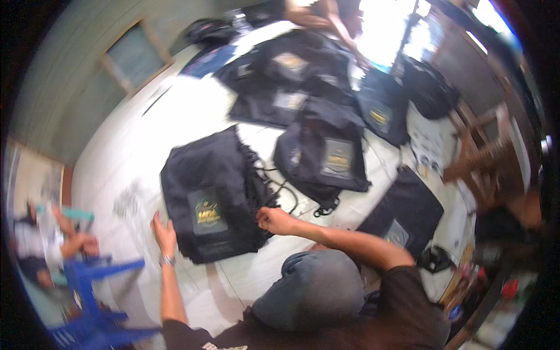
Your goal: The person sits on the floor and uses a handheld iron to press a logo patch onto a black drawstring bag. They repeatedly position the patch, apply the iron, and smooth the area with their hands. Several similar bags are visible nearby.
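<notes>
A neat stack of black drawstring bags lies on the floor in front of me, the top one showing a grey panel with a gold print. My left hand is beside the stack's near left edge, fingers apart and holding nothing. Across the stack, my right hand is closed, its fingertips pressed together at the right edge. Whatever it pinches there is too small to make out. Loose black cords bunch along that same side of the stack.
More black bags lie in heaps beyond and to the right. One flat bag rests near my right elbow. Another person's arm reaches in at the far side. A blue plastic chair and a seated person are at left, a wooden stool at right.
</notes>
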Demonstrator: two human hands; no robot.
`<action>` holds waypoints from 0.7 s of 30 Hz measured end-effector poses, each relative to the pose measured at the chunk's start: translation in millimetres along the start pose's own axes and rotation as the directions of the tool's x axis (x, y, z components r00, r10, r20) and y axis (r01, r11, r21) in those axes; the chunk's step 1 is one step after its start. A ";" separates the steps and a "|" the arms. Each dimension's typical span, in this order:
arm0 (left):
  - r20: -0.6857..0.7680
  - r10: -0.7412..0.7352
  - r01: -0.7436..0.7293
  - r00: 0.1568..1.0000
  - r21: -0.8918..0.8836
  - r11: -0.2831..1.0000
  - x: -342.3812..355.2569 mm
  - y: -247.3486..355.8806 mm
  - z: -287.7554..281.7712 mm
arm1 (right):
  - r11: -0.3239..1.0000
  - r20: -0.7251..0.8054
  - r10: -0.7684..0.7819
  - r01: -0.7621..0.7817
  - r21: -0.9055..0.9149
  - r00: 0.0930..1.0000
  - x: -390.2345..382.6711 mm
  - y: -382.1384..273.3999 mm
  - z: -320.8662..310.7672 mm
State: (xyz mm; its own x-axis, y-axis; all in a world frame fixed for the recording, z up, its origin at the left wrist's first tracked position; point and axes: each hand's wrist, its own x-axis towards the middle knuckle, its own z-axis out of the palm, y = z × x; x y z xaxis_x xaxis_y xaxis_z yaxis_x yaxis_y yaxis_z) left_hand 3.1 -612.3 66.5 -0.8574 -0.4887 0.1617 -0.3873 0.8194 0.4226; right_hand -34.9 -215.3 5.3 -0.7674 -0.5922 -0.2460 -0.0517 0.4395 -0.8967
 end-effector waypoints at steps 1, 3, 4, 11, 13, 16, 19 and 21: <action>-0.135 0.187 -0.197 0.973 -0.070 0.978 -4.0 25.5 13.9 | 0.996 0.016 -0.071 0.072 -0.061 0.997 -23.2 3.4 -25.8; -0.231 0.352 -0.404 0.907 -0.243 0.882 -37.7 87.8 40.2 | 0.938 0.066 0.049 -0.023 -0.347 0.997 -89.5 2.2 -93.8; -0.162 0.481 -0.507 0.861 -0.324 0.799 -55.9 126.6 57.0 | 0.885 0.062 0.139 -0.096 -0.455 0.988 -123.4 -3.1 -132.3; 0.090 0.988 -0.622 -0.128 -0.783 -0.009 -231.7 374.6 192.0 | 0.887 -0.749 0.263 -0.457 -0.059 0.608 -382.6 -55.4 -253.4; 0.099 0.882 -0.645 -0.461 -0.720 -0.256 -276.9 408.5 213.6 | 0.931 -0.916 0.330 -0.238 0.276 0.230 -433.3 -49.1 -218.9; 0.242 0.859 -0.743 -0.452 -0.635 -0.212 -310.4 433.0 237.0 | 0.886 -0.846 0.449 0.023 0.463 -0.286 -472.5 1.1 -135.9; 0.291 0.844 -0.789 -0.450 -0.573 -0.223 -313.2 442.2 253.2 | 0.755 -0.617 0.534 -0.003 0.656 -0.579 -477.6 74.6 -48.4; 0.314 0.835 -0.795 -0.451 -0.567 -0.216 -309.3 441.9 257.3 | 0.767 -0.527 0.448 0.007 0.642 -0.722 -470.8 117.7 -4.4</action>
State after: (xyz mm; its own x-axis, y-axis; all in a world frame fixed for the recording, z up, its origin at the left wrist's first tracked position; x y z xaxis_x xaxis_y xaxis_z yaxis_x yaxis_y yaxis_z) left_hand 9.8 -22.0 -26.2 -0.0429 0.9991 0.0000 0.9573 0.0411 0.2861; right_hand 317.5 118.3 17.1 0.1945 0.9804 -0.0302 0.3652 -0.1009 -0.9254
